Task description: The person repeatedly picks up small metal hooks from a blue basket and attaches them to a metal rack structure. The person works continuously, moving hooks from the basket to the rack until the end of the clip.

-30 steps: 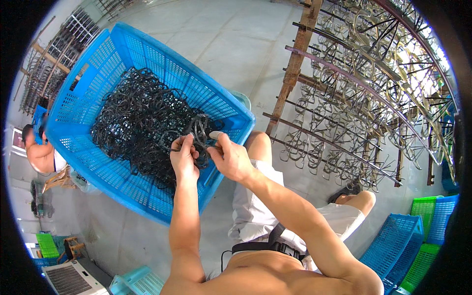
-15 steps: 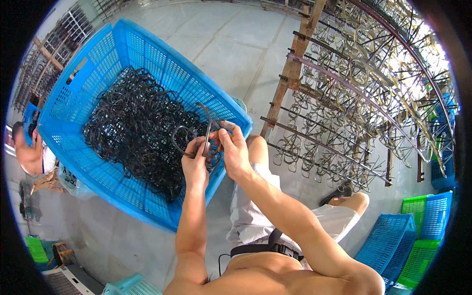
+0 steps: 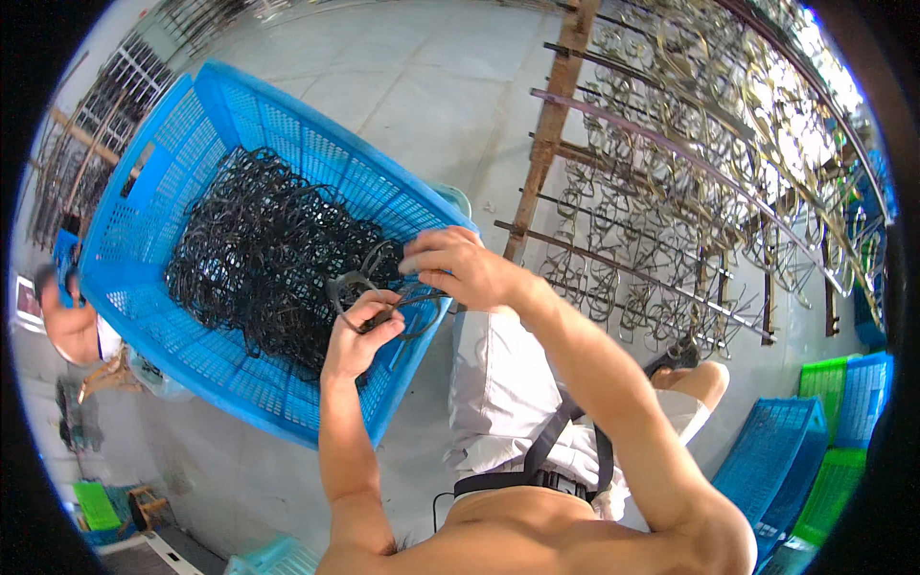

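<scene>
My left hand (image 3: pixel 353 337) is closed, thumb against fingers, on a dark looped piece (image 3: pixel 343 305) with thin curved arms that reach right beneath my other hand. Fingers bent, my right hand (image 3: pixel 462 270) hovers over the near right edge of the blue basket, close beside thin dark loops (image 3: pixel 381 257); what its fingertips hold is hidden. Both hands are above the big blue crate-like basket (image 3: pixel 254 412), whose sides are perforated. A tangled heap of black looped pieces (image 3: pixel 259 254) lies inside it.
To the right stands a rack with a wooden post (image 3: pixel 548 134) and bars, hung with many shiny looped pieces (image 3: pixel 604 259). Blue crates (image 3: pixel 767 460) and a green crate (image 3: pixel 832 494) are at the lower right. Another person (image 3: pixel 72 326) sits at the far left.
My hands have moved apart: the left shifted left and down with the looped piece, while the right turned palm-down. The held piece has tilted from upright to flatter.
</scene>
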### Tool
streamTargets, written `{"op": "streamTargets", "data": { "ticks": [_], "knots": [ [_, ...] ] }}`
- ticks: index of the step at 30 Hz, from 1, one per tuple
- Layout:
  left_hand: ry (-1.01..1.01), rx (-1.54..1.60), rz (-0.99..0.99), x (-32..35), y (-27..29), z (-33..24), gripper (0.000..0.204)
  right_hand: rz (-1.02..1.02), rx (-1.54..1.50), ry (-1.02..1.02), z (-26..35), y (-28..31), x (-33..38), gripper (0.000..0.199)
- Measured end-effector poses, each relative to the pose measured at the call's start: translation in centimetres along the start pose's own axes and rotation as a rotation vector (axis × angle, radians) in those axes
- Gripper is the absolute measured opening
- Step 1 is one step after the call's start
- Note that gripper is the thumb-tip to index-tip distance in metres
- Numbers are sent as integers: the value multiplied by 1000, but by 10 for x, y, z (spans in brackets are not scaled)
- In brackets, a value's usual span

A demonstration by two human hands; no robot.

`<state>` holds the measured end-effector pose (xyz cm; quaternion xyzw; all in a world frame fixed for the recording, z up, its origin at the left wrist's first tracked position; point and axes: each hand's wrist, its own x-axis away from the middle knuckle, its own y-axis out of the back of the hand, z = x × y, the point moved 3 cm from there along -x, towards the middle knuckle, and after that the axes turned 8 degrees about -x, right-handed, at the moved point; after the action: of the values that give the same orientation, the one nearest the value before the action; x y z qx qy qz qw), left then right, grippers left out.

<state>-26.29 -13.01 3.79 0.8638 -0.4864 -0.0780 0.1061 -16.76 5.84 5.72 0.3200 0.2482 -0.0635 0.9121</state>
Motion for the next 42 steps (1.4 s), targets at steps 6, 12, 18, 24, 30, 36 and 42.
{"op": "streamTargets", "data": {
  "ticks": [6,12,18,24,30,36,42],
  "knots": [
    [203,158,-287,-33,-4,8,14,-98,-366,-307,2,44,41,19],
    [133,-205,-439,-30,5,61,39,-1109,-327,-606,45,130,220,15],
    [212,-387,-267,-69,26,33,22,-2146,236,-321,117,224,455,20],
    [462,-12,-494,-64,-28,-20,10,-2287,-113,-324,80,277,560,19],
    [287,411,-593,-69,-20,-6,16,-2172,-438,-498,57,297,553,12],
    [339,427,-508,-54,-38,-6,17,-2128,-473,-582,53,308,544,13],
    [353,301,-520,-56,-77,-34,9,-2107,-314,-644,56,309,542,15]
  ]
}}
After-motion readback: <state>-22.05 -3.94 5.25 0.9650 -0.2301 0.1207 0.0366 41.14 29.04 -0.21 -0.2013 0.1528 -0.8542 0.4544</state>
